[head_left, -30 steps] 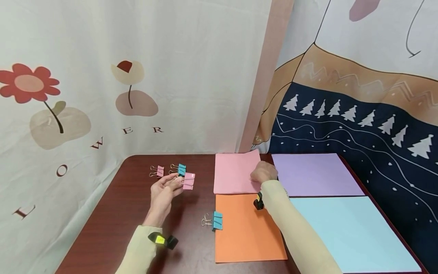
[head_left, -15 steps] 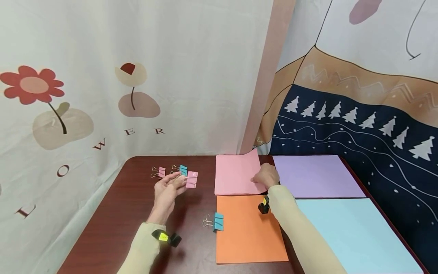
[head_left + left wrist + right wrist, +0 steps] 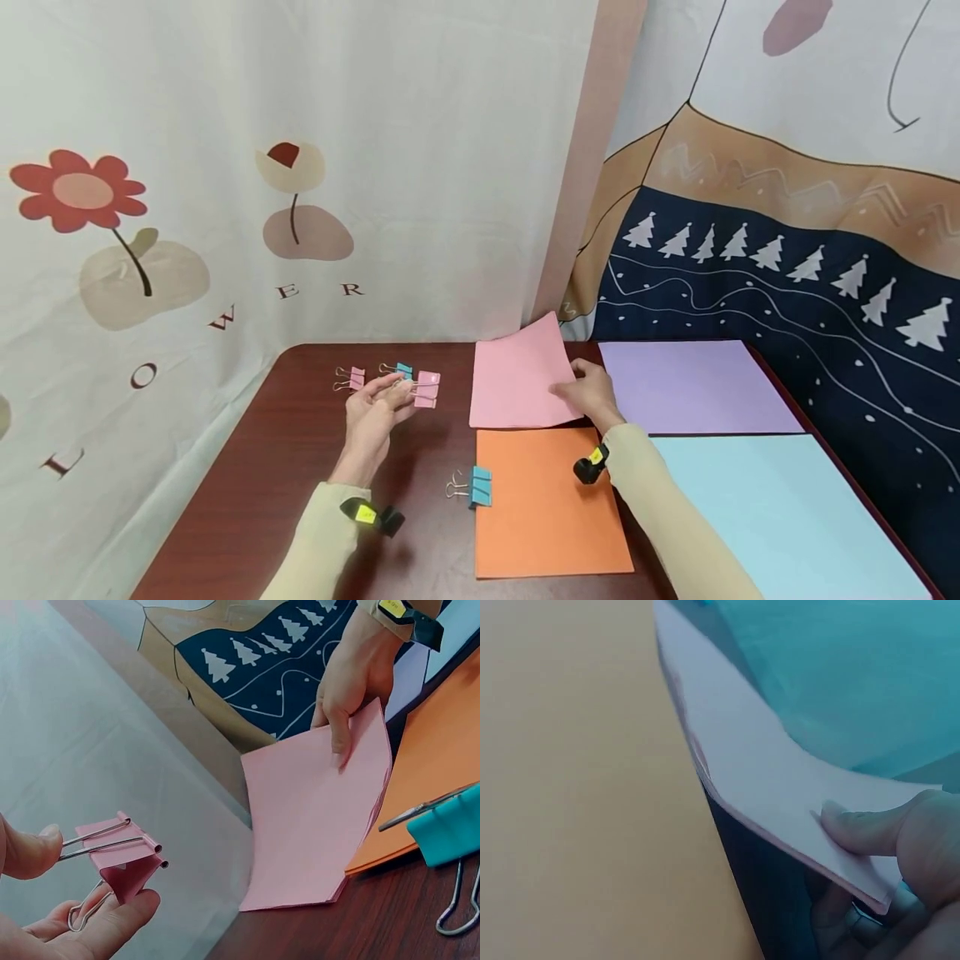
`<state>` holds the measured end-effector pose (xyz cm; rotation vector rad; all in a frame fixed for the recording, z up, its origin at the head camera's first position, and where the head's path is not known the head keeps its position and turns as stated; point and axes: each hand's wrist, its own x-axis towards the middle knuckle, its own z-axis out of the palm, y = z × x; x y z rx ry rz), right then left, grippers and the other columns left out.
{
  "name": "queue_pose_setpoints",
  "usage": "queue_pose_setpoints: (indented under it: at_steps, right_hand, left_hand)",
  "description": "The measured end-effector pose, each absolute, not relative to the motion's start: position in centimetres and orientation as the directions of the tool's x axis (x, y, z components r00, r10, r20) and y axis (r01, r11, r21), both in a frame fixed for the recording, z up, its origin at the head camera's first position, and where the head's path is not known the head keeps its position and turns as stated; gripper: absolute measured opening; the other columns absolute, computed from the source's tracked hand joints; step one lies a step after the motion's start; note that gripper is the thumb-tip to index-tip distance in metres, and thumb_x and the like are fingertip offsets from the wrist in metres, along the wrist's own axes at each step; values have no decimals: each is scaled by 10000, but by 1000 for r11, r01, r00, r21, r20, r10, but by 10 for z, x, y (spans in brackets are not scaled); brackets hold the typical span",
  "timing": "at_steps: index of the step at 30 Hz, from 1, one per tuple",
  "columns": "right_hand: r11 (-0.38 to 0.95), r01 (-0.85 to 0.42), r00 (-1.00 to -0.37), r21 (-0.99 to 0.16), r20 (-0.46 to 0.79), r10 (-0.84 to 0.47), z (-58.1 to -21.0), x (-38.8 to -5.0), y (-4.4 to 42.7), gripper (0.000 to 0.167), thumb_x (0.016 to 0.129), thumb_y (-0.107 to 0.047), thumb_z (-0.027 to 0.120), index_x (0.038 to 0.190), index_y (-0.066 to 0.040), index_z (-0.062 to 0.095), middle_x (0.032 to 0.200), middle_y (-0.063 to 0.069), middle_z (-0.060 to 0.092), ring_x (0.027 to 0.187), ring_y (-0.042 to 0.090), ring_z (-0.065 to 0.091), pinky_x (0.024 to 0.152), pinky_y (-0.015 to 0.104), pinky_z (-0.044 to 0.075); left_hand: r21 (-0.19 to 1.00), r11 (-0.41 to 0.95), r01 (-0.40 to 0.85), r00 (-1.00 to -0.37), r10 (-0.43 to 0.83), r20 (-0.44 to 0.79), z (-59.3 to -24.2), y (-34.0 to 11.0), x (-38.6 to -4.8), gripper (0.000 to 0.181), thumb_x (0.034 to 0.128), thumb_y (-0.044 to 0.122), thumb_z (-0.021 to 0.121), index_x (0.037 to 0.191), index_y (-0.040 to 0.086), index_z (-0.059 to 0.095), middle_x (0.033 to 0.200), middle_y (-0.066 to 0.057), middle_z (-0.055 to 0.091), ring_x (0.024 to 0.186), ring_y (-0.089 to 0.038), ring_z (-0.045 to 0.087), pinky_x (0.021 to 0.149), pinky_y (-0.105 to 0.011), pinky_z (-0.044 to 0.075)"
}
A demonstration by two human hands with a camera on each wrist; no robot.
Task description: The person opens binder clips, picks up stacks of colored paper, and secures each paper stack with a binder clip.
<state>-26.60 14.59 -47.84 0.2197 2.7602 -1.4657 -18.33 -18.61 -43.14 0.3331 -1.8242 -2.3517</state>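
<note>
Head view shows orange paper (image 3: 551,521) already wearing a teal clip (image 3: 481,487), while pink paper (image 3: 516,379) just beyond — its edge pinched by the right hand (image 3: 592,393) — has none yet, the left hand (image 3: 371,423) pinching a pink clip (image 3: 427,389) apart from it.

Both arms I'm watching wear long sleeves, plain, pale cream-yellow, slightly wrinkled. Left sleeve (image 3: 318,533) reaches the wrist; right sleeve (image 3: 671,512) same. Over the left cuff I see a dark strap (image 3: 350,505) with a bright yellow patch (image 3: 366,514) and a small black box (image 3: 391,522) sticking out. Right cuff matches: yellow label (image 3: 597,455), chunky black block (image 3: 587,472). Label print too small for me. Both hands bare.
</note>
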Motion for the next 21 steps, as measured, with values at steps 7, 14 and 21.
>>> queue_pose_setpoints:
  at_steps: [7, 14, 21]
  right_hand:
    - [446, 175, -984, -878, -138, 113, -476, -261, 152, 373, 849, -271, 831, 1136, -113, 652, 1056, 105, 663, 952, 261, 550, 771, 331, 457]
    - [364, 178, -984, -914, -154, 93, -472, -256, 157, 368, 842, -279, 843, 1109, -127, 641, 963, 64, 726, 831, 190, 604, 728, 297, 470]
    - [262, 154, -987, -953, -139, 74, -470, -249, 166, 359, 854, -240, 843, 1104, -118, 615, 890, 16, 743, 728, 134, 633, 662, 283, 506]
  left_hand:
    - [970, -242, -13, -966, -249, -75, -431, -182, -186, 325, 989, 45, 658, 1274, -89, 578, 821, 97, 731, 750, -63, 695, 764, -277, 640]
    - [963, -270, 6, -960, -270, -70, -430, -178, -189, 230, 976, -3, 652, 1196, -60, 617, 829, 65, 737, 732, -80, 706, 756, -314, 648]
    - [954, -299, 20, -962, -264, -63, -428, -172, -193, 264, 972, -2, 657, 1218, -88, 615, 852, 55, 734, 743, -77, 711, 711, -260, 634]
